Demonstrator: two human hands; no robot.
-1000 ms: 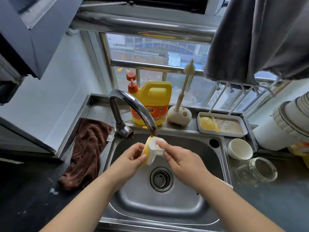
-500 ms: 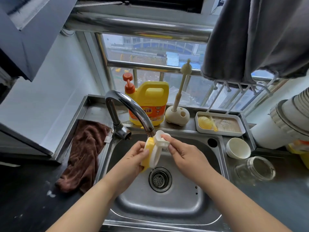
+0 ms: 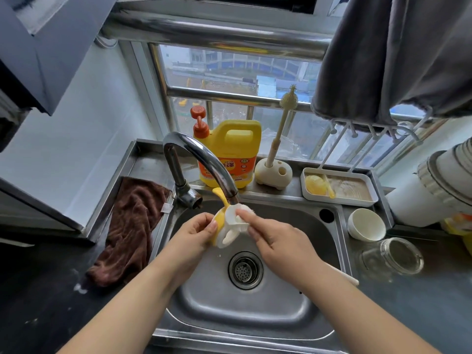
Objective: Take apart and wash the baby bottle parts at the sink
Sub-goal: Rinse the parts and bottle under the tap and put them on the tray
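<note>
Yellow-and-white plastic bottle handle ring (image 3: 226,227) now raised directly beneath chrome spout (image 3: 231,195), over steel sink (image 3: 293,310) centre. Left hand (image 3: 192,235) gripping yellow side; right hand (image 3: 278,240) pinching white rim. Rinsing judged underway.

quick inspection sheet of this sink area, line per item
surface: steel sink, dark counter.
job's things: yellow-and-white bottle part held under the faucet; glass bottle lying on its side.
clutter: brown towel, detergent jug, brush in stand, tray, white cup.
grippers: left hand and right hand grip the part.
cables: nothing seen.
surroundings: window, hanging grey cloth.
</note>
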